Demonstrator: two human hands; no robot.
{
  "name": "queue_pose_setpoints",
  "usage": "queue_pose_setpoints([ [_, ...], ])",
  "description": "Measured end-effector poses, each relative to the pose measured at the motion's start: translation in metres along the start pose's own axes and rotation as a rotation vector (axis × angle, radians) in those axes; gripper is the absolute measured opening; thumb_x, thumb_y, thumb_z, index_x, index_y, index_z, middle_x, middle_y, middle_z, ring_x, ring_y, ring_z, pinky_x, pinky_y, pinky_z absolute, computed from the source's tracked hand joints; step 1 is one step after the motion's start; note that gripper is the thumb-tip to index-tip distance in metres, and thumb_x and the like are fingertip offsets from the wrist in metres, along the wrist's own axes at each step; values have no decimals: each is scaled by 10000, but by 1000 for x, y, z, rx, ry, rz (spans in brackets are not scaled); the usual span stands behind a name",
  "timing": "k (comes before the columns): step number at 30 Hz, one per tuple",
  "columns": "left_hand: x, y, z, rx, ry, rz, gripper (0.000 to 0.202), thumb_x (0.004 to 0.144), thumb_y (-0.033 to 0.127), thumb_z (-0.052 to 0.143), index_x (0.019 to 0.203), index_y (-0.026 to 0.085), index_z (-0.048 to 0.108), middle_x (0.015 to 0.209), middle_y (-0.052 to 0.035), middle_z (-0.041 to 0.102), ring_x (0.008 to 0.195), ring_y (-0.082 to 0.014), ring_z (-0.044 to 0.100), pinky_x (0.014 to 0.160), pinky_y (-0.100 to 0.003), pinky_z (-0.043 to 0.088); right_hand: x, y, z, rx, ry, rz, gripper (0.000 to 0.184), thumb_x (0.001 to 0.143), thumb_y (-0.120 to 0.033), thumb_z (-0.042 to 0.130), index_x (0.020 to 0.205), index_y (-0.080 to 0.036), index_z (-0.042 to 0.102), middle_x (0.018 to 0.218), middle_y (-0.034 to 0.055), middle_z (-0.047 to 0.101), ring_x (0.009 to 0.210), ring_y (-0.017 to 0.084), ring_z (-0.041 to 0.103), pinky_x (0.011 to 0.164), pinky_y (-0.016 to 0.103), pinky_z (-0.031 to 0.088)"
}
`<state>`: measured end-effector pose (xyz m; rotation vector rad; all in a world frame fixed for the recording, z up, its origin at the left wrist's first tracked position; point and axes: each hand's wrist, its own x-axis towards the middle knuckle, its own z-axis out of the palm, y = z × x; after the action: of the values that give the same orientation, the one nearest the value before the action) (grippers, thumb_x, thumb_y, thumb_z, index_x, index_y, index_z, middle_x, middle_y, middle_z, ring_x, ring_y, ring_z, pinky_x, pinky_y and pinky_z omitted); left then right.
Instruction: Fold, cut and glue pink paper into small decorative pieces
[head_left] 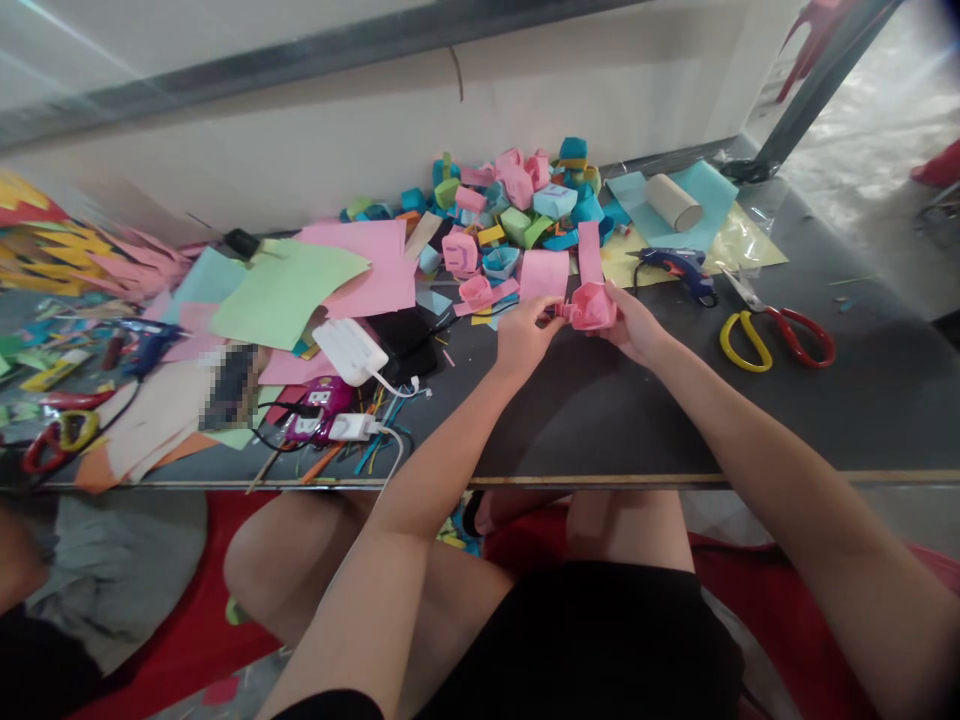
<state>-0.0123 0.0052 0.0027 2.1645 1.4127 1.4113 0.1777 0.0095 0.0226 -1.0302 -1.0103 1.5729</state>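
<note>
Pink paper cup (594, 308) found left of the blue glue gun (679, 266); left hand (523, 340) pinching a small pink piece (568, 312) at its edge, right hand (634, 324) gripping its side (some fingers hidden); judged light, soft, crushable; best held gently by its walls

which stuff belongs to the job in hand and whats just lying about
Likely part of it:
pink paper piece in left hand and right hand
folded paper pieces
nearest blue glue gun

Probably just lying about:
white box
cardboard tube
</note>
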Motion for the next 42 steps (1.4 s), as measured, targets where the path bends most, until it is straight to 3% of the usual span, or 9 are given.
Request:
queue_pose_setpoints([
  [5,-3,0,1,151,11,138,230,866,255,782,1092,211,775,957,-61,783,818,-167,709,790,-298,561,-3,0,4,2,-11,9,395,991,-565,565,929,-197,693,823,56,723,717,173,669,630,290,547],
  [10,-2,0,1,171,-11,156,245,898,290,750,1134,229,772,1065,-79,775,961,-192,718,886,-327,569,-2,3,3,-17,-42,4,407,980,-593,576,957,-206,699,816,55,713,713,180,664,634,305,552],
  [17,0,5,-3,125,-46,151,284,908,432,723,1109,238,773,1051,-81,783,901,-187,713,878,-341,577,0,5,2,-22,-41,-2,468,967,-651,554,986,-207,702,831,72,721,753,203,685,665,335,576],
  [25,-1,7,1,167,-65,174,236,927,387,708,1083,223,772,1063,-73,782,1014,-214,705,951,-363,542,-6,0,7,3,-67,19,430,983,-601,575,927,-198,714,817,53,734,695,158,669,623,283,572],
  [42,-4,16,3,286,-87,242,225,922,383,702,1046,217,790,950,-76,764,962,-220,663,807,-334,512,-7,6,12,29,-85,26,364,996,-542,597,922,-203,709,812,28,729,692,131,674,655,255,587],
])
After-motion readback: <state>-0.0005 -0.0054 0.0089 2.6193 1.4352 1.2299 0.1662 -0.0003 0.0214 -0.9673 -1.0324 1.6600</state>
